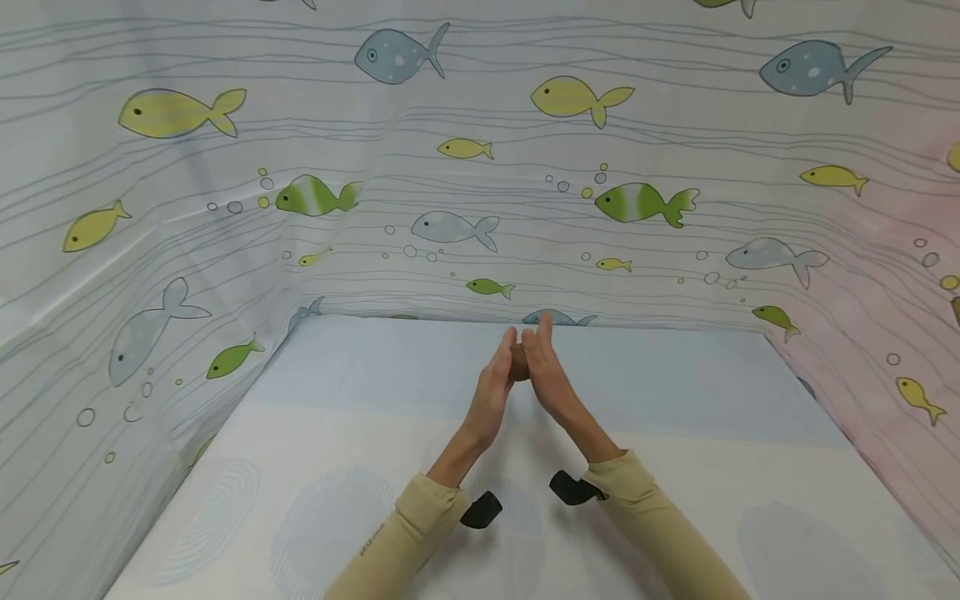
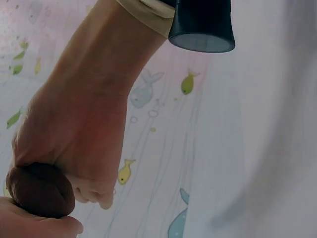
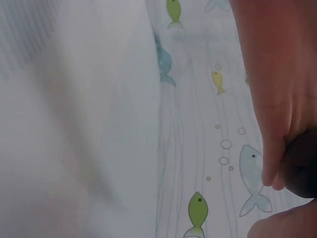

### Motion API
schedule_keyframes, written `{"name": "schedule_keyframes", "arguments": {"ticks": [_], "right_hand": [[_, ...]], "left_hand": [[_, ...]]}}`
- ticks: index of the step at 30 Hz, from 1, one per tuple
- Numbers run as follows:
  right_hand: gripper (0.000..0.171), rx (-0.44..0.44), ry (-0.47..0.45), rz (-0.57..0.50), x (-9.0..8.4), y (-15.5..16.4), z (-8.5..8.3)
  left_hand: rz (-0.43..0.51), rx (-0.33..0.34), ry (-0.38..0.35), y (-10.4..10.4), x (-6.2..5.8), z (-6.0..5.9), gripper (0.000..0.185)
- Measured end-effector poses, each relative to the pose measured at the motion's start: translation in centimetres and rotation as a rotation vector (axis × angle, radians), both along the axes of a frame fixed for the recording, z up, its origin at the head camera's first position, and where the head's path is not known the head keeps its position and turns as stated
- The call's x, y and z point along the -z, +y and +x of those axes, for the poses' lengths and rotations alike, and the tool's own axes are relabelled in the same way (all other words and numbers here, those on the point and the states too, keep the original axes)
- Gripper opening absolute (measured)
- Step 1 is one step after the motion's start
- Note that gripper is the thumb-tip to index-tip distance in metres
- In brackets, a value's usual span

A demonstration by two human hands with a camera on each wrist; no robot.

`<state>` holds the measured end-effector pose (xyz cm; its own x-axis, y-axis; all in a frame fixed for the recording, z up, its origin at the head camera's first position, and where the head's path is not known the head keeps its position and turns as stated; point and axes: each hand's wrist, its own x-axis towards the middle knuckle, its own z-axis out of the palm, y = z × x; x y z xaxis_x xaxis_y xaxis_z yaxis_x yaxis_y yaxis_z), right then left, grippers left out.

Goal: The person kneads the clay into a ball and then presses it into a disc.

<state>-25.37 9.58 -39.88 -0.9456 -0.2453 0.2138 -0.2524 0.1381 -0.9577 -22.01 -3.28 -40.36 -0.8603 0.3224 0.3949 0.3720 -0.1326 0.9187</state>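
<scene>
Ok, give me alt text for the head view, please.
Two hands, left hand and right hand, press a small brown lump between flat palms above a pale table. Fish-print cloth walls the space.

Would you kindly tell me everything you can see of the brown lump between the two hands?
The brown lump is a small, rounded, dark brown mass with a matte, slightly creased surface that looks soft, like clay or dough. It sits pressed between the palms of the left hand and the right hand, whose fingers are straight and point away from the person. It is held up above the pale table. Only a sliver shows in the head view; most of it is hidden by the palms.
</scene>
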Motion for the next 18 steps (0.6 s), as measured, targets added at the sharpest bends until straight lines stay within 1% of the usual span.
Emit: {"name": "schedule_keyframes", "arguments": {"ticks": [5,10,14,18], "right_hand": [[0.07,-0.036,0.007,0.008,0.0,-0.8,0.7],[0.072,-0.063,0.04,-0.006,0.0,-1.3,1.5],[0.068,-0.099,0.059,-0.022,0.1,-1.6,2.2],[0.065,-0.122,0.097,-0.021,0.0,-2.1,3.0]], "left_hand": [[0.008,-0.052,0.007,-0.3,-0.2,-0.5,0.071],[0.002,-0.078,0.012,-0.4,-0.6,-0.8,0.072],[-0.001,-0.105,0.037,-0.6,-1.1,-1.0,0.068],[-0.004,-0.139,0.052,-0.9,-1.7,-1.4,0.064]]}}
